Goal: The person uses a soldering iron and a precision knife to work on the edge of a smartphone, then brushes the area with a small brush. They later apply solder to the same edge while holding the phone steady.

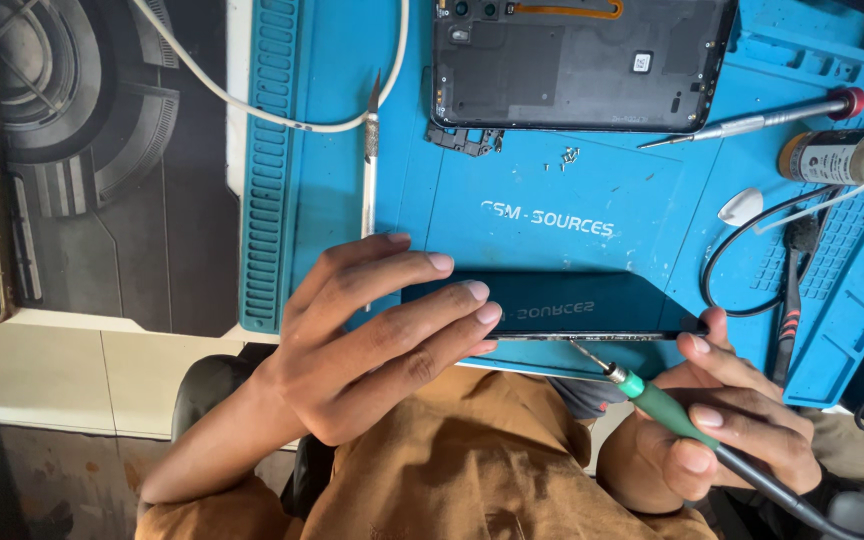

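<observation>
Head view, looking down over a blue repair mat [352, 150]: you steady a dark phone [562, 305] on its long edge at the near side of the mat, glass face mirroring the mat's pale lettering. Your left hand [372, 335] clamps it from the left, fingers laid flat across the screen, thumb hidden behind. Your right hand [717, 425] is closed around a green-handled tool [667, 410], pen fashion, its metal tip touching the phone's near edge just right of centre, while the index fingertip props the right corner.

The phone looks light, thin and stiff, but the glass is likely slick and brittle; hold it by the frame edges and corners rather than pressing the middle of the screen, and keep the tip from skating along the seam.

Far across the mat lies an opened back housing [577, 60] with a loose bracket [464, 140] and tiny screws [569, 156] just near of it. A scalpel-like knife [370, 160] lies to the left under a white cable [272, 110]. A screwdriver [762, 120], a small bottle [847, 155] and a white pick [742, 207] sit far right.
</observation>
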